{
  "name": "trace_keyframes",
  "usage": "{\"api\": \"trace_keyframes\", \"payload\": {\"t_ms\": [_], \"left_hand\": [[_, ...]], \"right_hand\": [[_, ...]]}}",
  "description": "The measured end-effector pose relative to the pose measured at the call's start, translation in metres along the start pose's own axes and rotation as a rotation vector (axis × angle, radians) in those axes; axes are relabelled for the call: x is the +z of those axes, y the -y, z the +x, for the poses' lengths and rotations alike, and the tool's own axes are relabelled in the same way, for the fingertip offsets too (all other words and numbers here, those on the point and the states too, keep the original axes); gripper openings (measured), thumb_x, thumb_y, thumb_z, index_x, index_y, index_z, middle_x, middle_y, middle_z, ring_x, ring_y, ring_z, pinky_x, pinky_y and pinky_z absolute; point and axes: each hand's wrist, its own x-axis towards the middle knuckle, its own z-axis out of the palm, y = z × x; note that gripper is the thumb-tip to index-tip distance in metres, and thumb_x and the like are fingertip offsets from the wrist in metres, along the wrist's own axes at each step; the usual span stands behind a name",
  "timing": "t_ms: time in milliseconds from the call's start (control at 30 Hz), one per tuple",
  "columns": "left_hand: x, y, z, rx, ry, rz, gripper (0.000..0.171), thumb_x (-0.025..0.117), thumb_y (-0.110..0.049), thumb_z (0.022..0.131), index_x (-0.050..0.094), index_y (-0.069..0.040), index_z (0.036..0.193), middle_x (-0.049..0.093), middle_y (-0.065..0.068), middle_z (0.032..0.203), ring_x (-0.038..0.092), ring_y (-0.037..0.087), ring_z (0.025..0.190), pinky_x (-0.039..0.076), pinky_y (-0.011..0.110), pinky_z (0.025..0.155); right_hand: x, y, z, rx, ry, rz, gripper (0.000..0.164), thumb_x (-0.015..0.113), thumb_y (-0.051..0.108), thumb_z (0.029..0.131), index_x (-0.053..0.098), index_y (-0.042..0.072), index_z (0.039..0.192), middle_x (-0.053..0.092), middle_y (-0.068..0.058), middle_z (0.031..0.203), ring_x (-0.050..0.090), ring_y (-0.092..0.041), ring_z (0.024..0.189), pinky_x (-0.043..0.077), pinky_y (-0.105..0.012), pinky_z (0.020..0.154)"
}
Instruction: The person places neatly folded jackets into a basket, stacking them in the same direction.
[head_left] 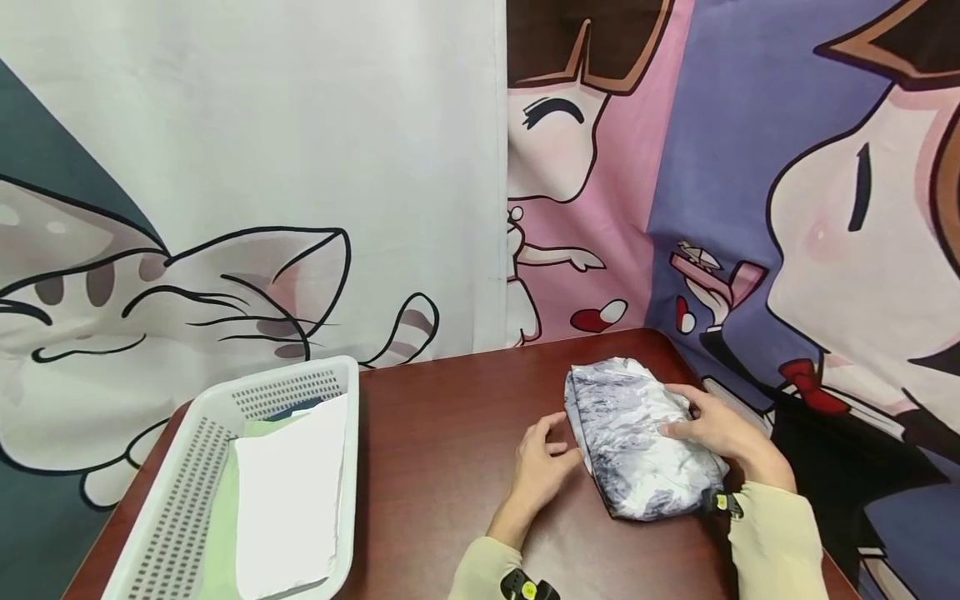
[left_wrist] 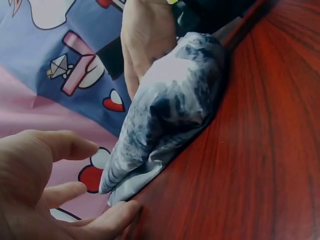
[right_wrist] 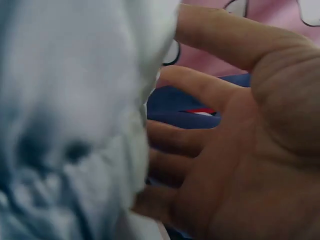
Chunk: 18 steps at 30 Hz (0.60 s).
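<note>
A folded bundle of thin grey-and-white mottled cloth (head_left: 637, 442) lies on the right part of the table, puffed up in the middle. At its left edge is my left hand (head_left: 543, 462), fingers spread and slightly bent, the tips at or very near the fold. In the left wrist view, the fingers (left_wrist: 117, 217) reach to the bundle's (left_wrist: 165, 110) lower end without closing round it. My right hand (head_left: 720, 429) rests against the right side, thumb on top. The right wrist view has its fingers (right_wrist: 175, 137) extended beside the cloth (right_wrist: 75, 100), their tips hidden behind it.
A white perforated plastic basket (head_left: 351, 467) stands at the table's left, holding a white folded cloth (head_left: 288, 500), a light green one (head_left: 219, 533) and something dark blue. The brown wooden table (head_left: 435, 467) ends at a cartoon-printed curtain (head_left: 405, 167) behind and to the right.
</note>
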Motion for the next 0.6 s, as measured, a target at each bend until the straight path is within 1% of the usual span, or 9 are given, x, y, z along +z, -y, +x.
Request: {"api": "trace_keyframes", "payload": {"t_ms": [67, 133, 200, 267, 333, 433, 500, 533, 600], "left_hand": [[0.000, -0.001, -0.002, -0.031, 0.009, -0.004, 0.060, 0.083, -0.009, 0.080, 0.067, -0.003, 0.138, 0.063, 0.022, 0.130, 0.076, 0.025, 0.094, 0.058, 0.029, 0.079], [-0.001, -0.003, -0.003, -0.051, 0.004, -0.013, 0.060, 0.083, -0.008, 0.080, 0.066, -0.001, 0.138, 0.063, 0.022, 0.127, 0.076, 0.021, 0.090, 0.058, 0.027, 0.075], [-0.002, -0.005, -0.004, -0.066, -0.008, -0.022, 0.061, 0.083, -0.007, 0.080, 0.066, 0.000, 0.137, 0.063, 0.022, 0.126, 0.076, 0.022, 0.088, 0.059, 0.028, 0.072], [-0.003, -0.006, -0.003, -0.067, -0.027, 0.001, 0.060, 0.084, -0.008, 0.079, 0.067, 0.000, 0.136, 0.065, 0.021, 0.122, 0.074, 0.024, 0.093, 0.058, 0.030, 0.075], [-0.006, -0.007, -0.002, -0.069, -0.038, 0.024, 0.061, 0.085, -0.010, 0.078, 0.067, 0.000, 0.135, 0.067, 0.019, 0.117, 0.071, 0.027, 0.097, 0.058, 0.032, 0.077], [-0.012, -0.007, 0.001, -0.068, -0.076, 0.089, 0.065, 0.087, -0.016, 0.075, 0.068, -0.001, 0.135, 0.070, 0.016, 0.111, 0.067, 0.030, 0.101, 0.054, 0.034, 0.083], [-0.018, -0.007, 0.003, -0.087, -0.096, 0.081, 0.068, 0.087, -0.016, 0.074, 0.067, -0.002, 0.138, 0.071, 0.016, 0.112, 0.068, 0.031, 0.101, 0.056, 0.037, 0.084], [-0.022, -0.006, 0.004, -0.097, -0.108, 0.087, 0.069, 0.087, -0.017, 0.074, 0.067, -0.003, 0.139, 0.071, 0.016, 0.113, 0.069, 0.032, 0.102, 0.055, 0.038, 0.086], [-0.028, -0.005, 0.005, -0.126, -0.116, 0.084, 0.070, 0.088, -0.017, 0.075, 0.067, -0.004, 0.140, 0.072, 0.018, 0.114, 0.069, 0.032, 0.103, 0.055, 0.041, 0.086]], "right_hand": [[0.001, -0.001, 0.001, 0.036, 0.015, -0.048, 0.080, 0.082, 0.021, 0.092, 0.041, -0.011, 0.154, 0.046, -0.047, 0.142, 0.049, -0.058, 0.127, 0.046, -0.064, 0.098], [0.003, -0.001, 0.003, 0.064, 0.026, -0.059, 0.082, 0.083, 0.024, 0.092, 0.041, -0.011, 0.154, 0.046, -0.049, 0.141, 0.049, -0.058, 0.128, 0.045, -0.065, 0.099], [0.007, -0.001, 0.006, 0.067, 0.027, -0.061, 0.082, 0.083, 0.027, 0.092, 0.043, -0.010, 0.154, 0.047, -0.049, 0.139, 0.050, -0.058, 0.128, 0.046, -0.065, 0.099], [0.012, 0.001, 0.009, 0.058, 0.030, -0.038, 0.082, 0.083, 0.030, 0.093, 0.044, -0.009, 0.155, 0.047, -0.048, 0.142, 0.049, -0.058, 0.131, 0.045, -0.065, 0.101], [0.018, 0.002, 0.013, 0.025, 0.027, -0.012, 0.082, 0.082, 0.033, 0.094, 0.045, -0.007, 0.155, 0.048, -0.044, 0.145, 0.049, -0.056, 0.132, 0.046, -0.063, 0.101], [0.025, 0.004, 0.017, -0.018, 0.039, 0.076, 0.080, 0.080, 0.034, 0.096, 0.045, -0.001, 0.158, 0.053, -0.037, 0.145, 0.052, -0.049, 0.131, 0.050, -0.055, 0.098], [0.028, 0.006, 0.018, -0.039, 0.068, 0.144, 0.078, 0.080, 0.031, 0.096, 0.045, 0.001, 0.159, 0.057, -0.031, 0.140, 0.055, -0.043, 0.126, 0.052, -0.047, 0.092], [0.028, 0.006, 0.018, -0.041, 0.086, 0.167, 0.078, 0.080, 0.029, 0.096, 0.045, 0.002, 0.159, 0.059, -0.028, 0.137, 0.056, -0.040, 0.123, 0.052, -0.044, 0.090], [0.030, 0.006, 0.018, -0.050, 0.127, 0.189, 0.078, 0.081, 0.026, 0.094, 0.046, 0.003, 0.159, 0.061, -0.022, 0.128, 0.056, -0.034, 0.115, 0.052, -0.039, 0.084]]}}
